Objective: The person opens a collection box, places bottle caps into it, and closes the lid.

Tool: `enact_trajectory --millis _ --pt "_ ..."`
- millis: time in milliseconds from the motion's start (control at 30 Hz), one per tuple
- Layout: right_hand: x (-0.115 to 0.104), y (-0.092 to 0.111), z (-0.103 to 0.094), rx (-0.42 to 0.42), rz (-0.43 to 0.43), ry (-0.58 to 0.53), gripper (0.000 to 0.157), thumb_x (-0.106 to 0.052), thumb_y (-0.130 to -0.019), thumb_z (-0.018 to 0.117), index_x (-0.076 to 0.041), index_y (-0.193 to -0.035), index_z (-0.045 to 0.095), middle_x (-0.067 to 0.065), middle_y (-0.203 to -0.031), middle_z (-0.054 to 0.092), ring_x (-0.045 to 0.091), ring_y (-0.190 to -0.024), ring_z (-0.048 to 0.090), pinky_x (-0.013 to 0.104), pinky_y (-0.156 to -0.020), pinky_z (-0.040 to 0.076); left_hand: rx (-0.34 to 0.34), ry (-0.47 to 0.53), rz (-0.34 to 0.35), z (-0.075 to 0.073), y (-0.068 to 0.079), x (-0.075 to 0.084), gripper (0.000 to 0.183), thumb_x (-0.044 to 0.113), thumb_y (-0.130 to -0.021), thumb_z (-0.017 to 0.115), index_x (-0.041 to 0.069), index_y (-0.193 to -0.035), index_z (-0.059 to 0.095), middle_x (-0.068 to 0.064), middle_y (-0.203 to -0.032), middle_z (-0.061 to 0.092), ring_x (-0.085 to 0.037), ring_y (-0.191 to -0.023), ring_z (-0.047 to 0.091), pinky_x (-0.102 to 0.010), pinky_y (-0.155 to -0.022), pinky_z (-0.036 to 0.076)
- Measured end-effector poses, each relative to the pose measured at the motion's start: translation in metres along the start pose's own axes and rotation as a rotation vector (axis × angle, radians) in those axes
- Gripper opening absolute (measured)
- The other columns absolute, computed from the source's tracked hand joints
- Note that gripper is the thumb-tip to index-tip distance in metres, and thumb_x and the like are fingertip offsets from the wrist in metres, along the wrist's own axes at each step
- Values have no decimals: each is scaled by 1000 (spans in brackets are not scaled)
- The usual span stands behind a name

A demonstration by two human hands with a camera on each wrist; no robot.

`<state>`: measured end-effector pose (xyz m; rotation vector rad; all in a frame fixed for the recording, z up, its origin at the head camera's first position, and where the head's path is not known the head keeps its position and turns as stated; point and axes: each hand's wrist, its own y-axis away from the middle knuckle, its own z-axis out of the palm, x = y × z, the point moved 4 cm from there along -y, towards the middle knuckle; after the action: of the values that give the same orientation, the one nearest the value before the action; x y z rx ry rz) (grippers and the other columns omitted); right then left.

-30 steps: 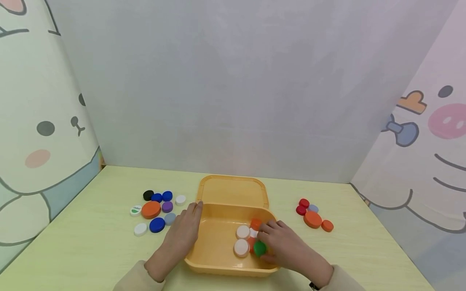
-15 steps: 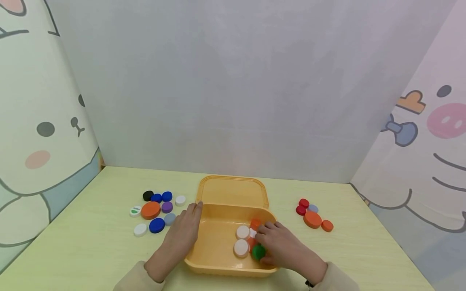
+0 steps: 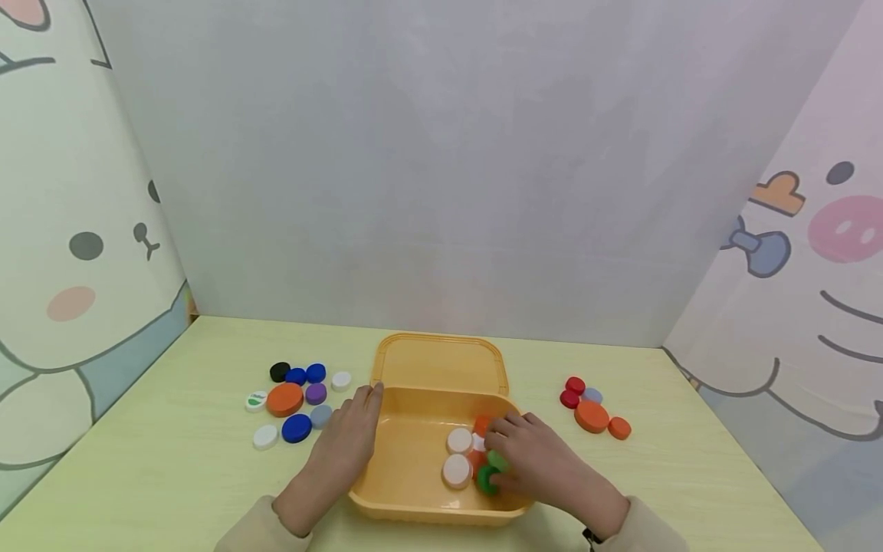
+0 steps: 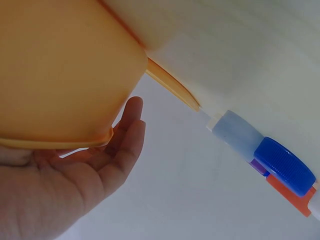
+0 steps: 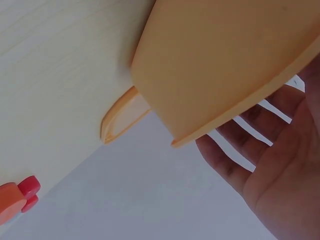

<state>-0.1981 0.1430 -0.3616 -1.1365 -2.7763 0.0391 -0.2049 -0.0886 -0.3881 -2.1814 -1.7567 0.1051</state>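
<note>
My left hand (image 3: 345,441) rests along the left rim of an orange-yellow plastic box (image 3: 407,502), its fingers reaching past the corner in the left wrist view. Inside the box's right half, my right hand (image 3: 534,456) holds a light green bottle cap (image 3: 497,461) between thumb and fingers. The thumb lies by a darker green cap (image 3: 487,480). Close to the fingertips are orange-red caps (image 3: 481,425) and a white one (image 3: 479,442), partly covered. Two cream-white caps (image 3: 457,471) lie left of them. The right wrist view shows fingers crossing the box rim (image 5: 240,110); the caps are hidden there.
Behind the box lies its matching lid (image 3: 441,360). On the left of the table, several caps are grouped, including a large orange cap (image 3: 285,399) and a blue one (image 3: 297,428). At right, another orange cap (image 3: 592,416) lies among red caps (image 3: 575,385).
My right hand has shifted slightly among the caps. The light green cap now shows between its fingers, and the dark green cap has moved slightly toward me. The left hand stays on the rim.
</note>
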Motion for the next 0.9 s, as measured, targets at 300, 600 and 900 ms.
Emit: enact_trajectory --millis 300,600,900 --pt "20 7 -13 110 54 10 34 -36 -74 73 -17 -100 62 -2 -103 59 16 -95 51 35 -78 47 17 -3 6 1 0 -1 50 0 -84 60 1 -131 42 -17 -122 49 -27 -90 56 -39 -77 52" --pt "60 18 -18 295 98 45 30 -29 -69 78 -14 -91 62 -3 -93 60 14 -84 53 29 -67 47 25 -3 13 1 0 0 50 0 -84 60 1 -131 42 -17 -121 50 -27 -89 56 -38 -76 52" --pt "101 32 -5 252 242 8 26 -24 -70 77 -14 -89 62 -3 -89 60 13 -76 48 27 -58 39 29 -1 9 0 1 0 51 0 -83 61 1 -131 42 -17 -121 50 -26 -88 56 -38 -76 52"
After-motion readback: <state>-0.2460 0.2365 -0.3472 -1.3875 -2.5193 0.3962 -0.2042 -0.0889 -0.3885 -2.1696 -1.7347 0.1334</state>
